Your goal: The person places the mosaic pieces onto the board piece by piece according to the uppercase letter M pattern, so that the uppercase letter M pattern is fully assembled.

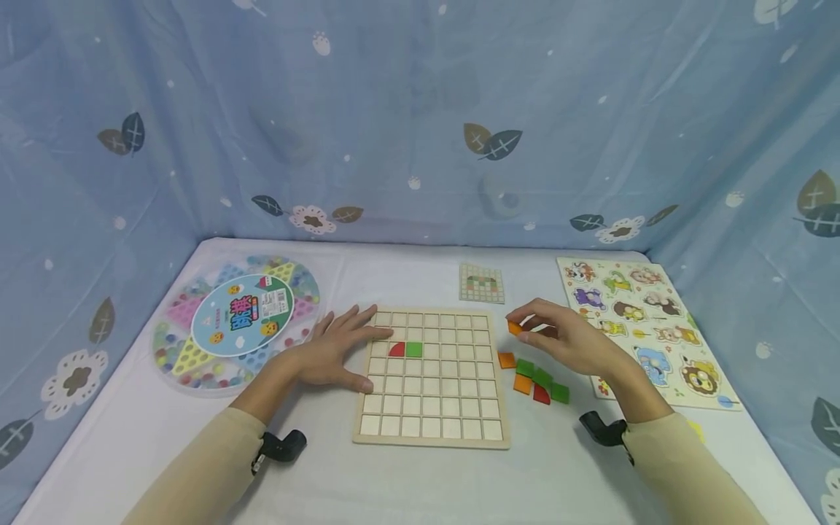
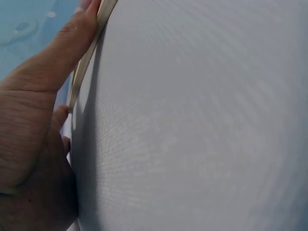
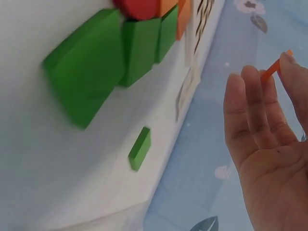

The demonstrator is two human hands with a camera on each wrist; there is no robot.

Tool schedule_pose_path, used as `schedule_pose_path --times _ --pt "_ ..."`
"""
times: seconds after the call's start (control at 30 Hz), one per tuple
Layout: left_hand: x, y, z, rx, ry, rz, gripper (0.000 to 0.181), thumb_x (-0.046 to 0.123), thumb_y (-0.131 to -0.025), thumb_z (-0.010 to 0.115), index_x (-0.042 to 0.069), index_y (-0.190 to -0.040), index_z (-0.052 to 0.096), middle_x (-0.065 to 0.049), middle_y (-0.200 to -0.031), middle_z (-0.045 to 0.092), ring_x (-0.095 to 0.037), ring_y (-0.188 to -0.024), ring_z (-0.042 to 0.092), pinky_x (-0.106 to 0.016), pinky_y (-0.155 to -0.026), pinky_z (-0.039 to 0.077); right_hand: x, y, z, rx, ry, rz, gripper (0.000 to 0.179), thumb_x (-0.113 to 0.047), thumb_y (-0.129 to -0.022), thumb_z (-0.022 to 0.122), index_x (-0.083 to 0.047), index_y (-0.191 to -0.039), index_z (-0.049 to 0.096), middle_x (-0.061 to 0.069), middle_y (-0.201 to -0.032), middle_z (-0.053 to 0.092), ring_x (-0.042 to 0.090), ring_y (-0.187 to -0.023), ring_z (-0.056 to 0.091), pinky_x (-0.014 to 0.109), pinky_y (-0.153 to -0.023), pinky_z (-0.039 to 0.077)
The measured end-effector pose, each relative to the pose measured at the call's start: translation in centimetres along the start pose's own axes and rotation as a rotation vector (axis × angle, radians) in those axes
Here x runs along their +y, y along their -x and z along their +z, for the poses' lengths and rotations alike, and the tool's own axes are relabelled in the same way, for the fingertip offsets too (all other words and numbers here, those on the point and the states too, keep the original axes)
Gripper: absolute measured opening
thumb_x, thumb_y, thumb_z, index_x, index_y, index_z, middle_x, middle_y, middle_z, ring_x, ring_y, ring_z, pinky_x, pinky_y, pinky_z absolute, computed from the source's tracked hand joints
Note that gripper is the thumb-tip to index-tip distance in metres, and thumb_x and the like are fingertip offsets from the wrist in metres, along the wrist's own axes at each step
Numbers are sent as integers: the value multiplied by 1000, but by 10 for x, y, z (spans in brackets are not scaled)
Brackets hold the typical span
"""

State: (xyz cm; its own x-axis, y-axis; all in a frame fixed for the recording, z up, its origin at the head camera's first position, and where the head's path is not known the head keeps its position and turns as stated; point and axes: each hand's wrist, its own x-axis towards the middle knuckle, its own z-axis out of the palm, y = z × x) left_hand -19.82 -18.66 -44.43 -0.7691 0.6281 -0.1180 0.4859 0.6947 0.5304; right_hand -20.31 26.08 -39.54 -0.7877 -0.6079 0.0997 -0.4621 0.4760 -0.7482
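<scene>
My left hand (image 1: 331, 350) rests with spread fingers at the left edge of a wooden grid board (image 1: 449, 442); thumb and fingertips touch its frame. On the board, a red quarter-round tile (image 1: 397, 350) sits beside a green square tile (image 1: 414, 350). Right of the board, my right hand (image 1: 567, 339) pinches an orange square tile (image 1: 515, 327) between thumb and fingers, raised above the table. The right wrist view shows this orange tile (image 3: 271, 72) edge-on. Below that hand lie loose tiles: an orange one (image 1: 507, 360), several green ones (image 1: 542, 377) and a red one (image 1: 541, 394).
Behind the board lies a small pattern card (image 1: 482, 283). A round marble game box (image 1: 243, 315) stands at the left. An animal puzzle board (image 1: 646, 328) lies at the right, partly behind my right forearm. Blue patterned cloth (image 1: 420, 146) hangs behind the white table.
</scene>
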Motion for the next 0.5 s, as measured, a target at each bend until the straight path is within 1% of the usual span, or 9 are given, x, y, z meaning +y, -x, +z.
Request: schedule_pose_path --times 0.17,0.37,0.5 --pt "0 0 1 5 6 -2 92 63 -78 80 36 -157 41 -6 -174 7 -40 -159 -1 -69 -121 -7 -6 -10 5 -13 9 -34 28 -11 -103 63 -14 -130 65 3 -128 64 22 -111 67 36 -94 58" --pt "0 0 0 14 13 6 91 62 -79 81 33 -157 43 -7 -174 8 -41 -159 0 -70 -121 -5 -9 -22 12 -35 -3 -21 29 -14 -103 64 -12 -131 65 1 -127 64 21 -111 66 40 -94 57" --pt "1 0 0 10 17 5 92 61 -78 81 33 -157 43 -8 -174 8 -41 -159 0 -70 -121 -6 -11 -30 18 -44 -12 -16 29 -14 -102 66 -12 -130 66 0 -125 65 19 -110 66 40 -93 58"
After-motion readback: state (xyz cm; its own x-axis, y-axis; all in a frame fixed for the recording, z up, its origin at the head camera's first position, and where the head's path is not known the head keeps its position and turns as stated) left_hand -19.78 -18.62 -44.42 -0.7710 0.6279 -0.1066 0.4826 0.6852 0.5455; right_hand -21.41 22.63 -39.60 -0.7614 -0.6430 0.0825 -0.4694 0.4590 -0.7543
